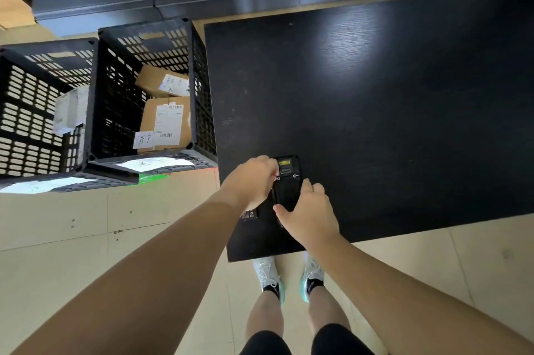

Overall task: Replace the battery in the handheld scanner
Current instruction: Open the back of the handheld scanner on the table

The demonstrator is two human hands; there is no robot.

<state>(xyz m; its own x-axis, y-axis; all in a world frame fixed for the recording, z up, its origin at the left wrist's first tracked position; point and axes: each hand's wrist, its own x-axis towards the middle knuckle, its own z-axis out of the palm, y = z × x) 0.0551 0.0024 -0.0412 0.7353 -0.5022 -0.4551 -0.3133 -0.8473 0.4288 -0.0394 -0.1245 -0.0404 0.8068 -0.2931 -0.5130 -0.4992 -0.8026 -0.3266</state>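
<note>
Both hands grip the black rectangular handheld scanner [286,184] at lower centre of the frame: left hand [254,181] pinching its left edge, right hand [309,210] clasping its near end. Its long axis runs up-frame, yellow-labelled end farthest, over the black wood-grain table [375,123].

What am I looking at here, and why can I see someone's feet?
A camera worn on a person's head looks down, so their own arms, legs and white sneakers show. Both bare hands work on a black handheld scanner lying on a dark wooden table. The left hand pinches its upper edge; the right hand grips its lower part. A small black flat piece with a label, maybe a battery, lies under the left hand. Beside the table stand black plastic crates holding cardboard parcels.
</note>
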